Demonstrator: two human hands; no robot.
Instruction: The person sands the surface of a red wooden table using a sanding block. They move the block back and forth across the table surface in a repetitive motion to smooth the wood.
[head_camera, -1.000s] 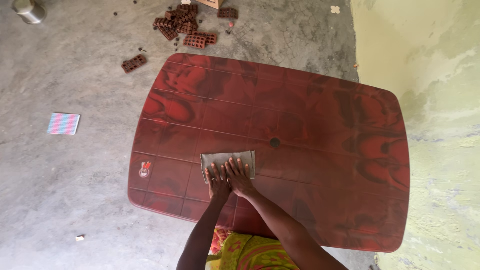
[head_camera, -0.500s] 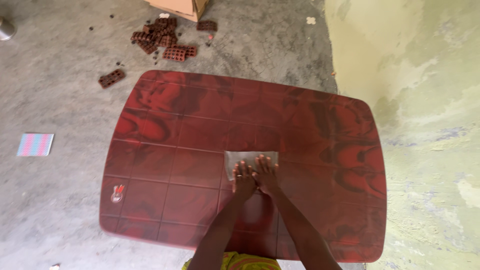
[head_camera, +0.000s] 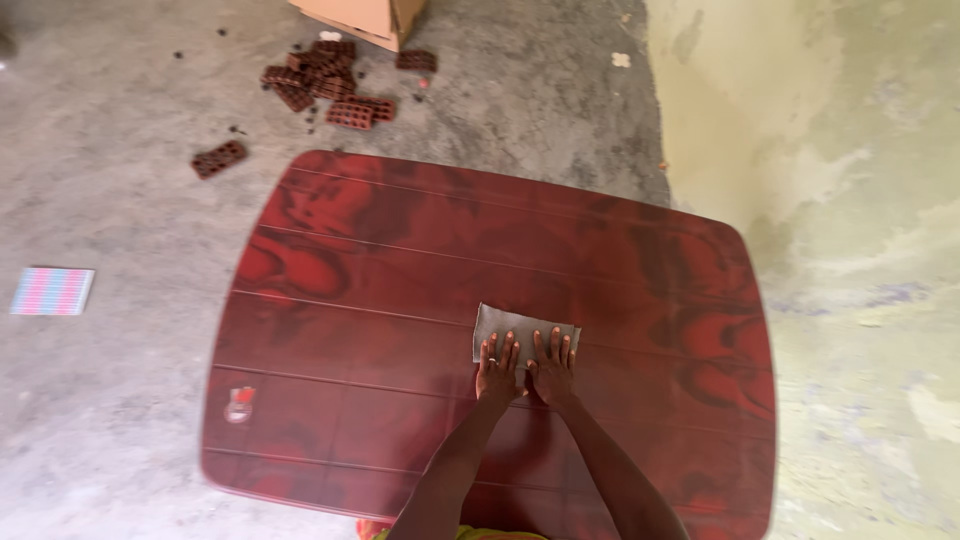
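While both flat, unclenched hands (head_camera: 525, 370) press a cloth (head_camera: 522, 328), red table (head_camera: 400, 260) meets concrete floor (head_camera: 110, 200).

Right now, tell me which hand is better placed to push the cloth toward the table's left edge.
Left, by a little. Both hands lie flat on the cloth, but the left hand covers its left part, nearer that edge of the table. The right hand sits beside it.

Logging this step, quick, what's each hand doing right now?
Left hand: open, flat, fingers spread, pressing on the grey cloth.
Right hand: open, flat, pressing on the same cloth, beside the left.
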